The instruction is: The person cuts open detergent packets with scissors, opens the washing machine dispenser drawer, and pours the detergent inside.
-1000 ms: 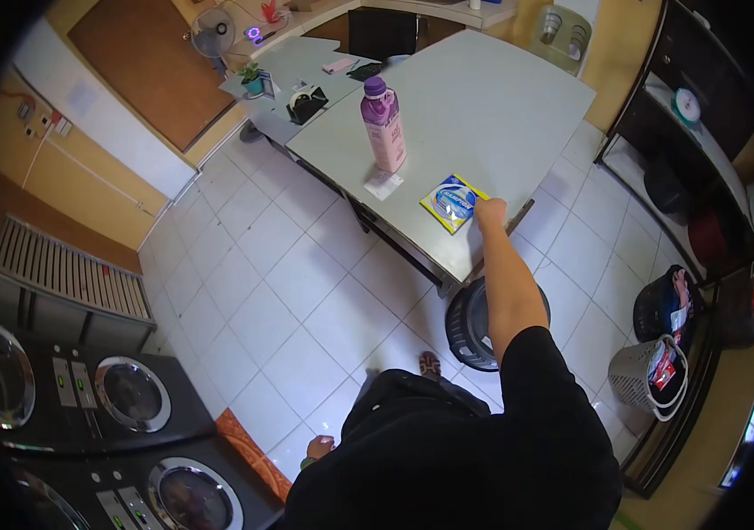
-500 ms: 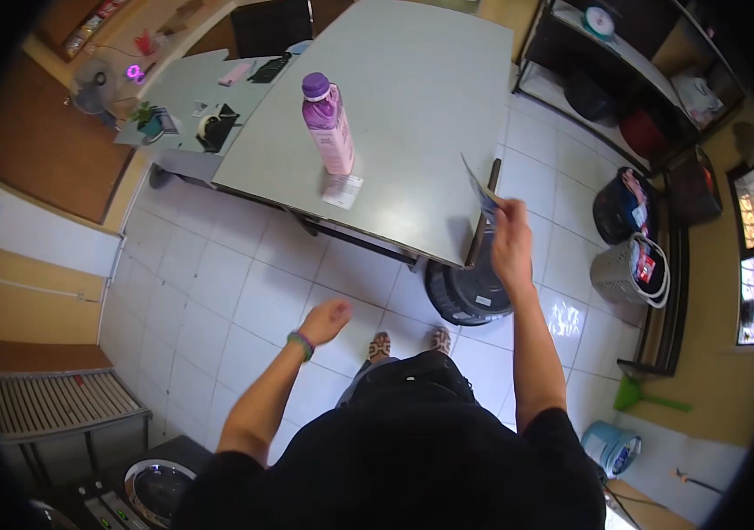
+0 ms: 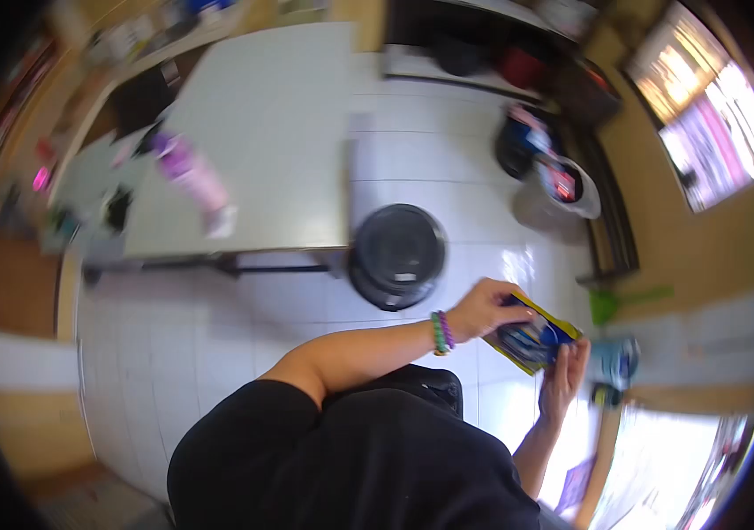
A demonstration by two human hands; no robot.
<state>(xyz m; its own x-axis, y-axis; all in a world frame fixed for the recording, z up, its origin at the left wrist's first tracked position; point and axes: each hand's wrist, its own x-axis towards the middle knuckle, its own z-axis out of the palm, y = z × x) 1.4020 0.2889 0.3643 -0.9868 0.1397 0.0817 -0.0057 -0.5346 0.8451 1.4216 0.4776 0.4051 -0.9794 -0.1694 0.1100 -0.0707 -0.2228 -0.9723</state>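
Note:
A flat packet [image 3: 531,340] with yellow edges and a dark blue printed face is held out on my right side, tilted. My left hand [image 3: 486,307], with green and purple bracelets at the wrist, grips its upper left end. On the lower right edge my right hand [image 3: 564,371] pinches the same packet. The print is too blurred to read. A pink bottle with a purple cap [image 3: 192,177] stands well away from both hands on the grey table [image 3: 262,115], beside a small pale slip.
A black lidded bin [image 3: 399,247] stands by the table's corner. Towards the right wall are a light laundry basket [image 3: 545,203], a dark basket [image 3: 518,146], a green dustpan [image 3: 604,306] and a blue bucket [image 3: 615,360]. White floor tiles [image 3: 306,344] lie below.
My view and body have turned right, away from the table. The packet has moved from over the table's edge to my right side, and my left hand has come across and taken hold of it.

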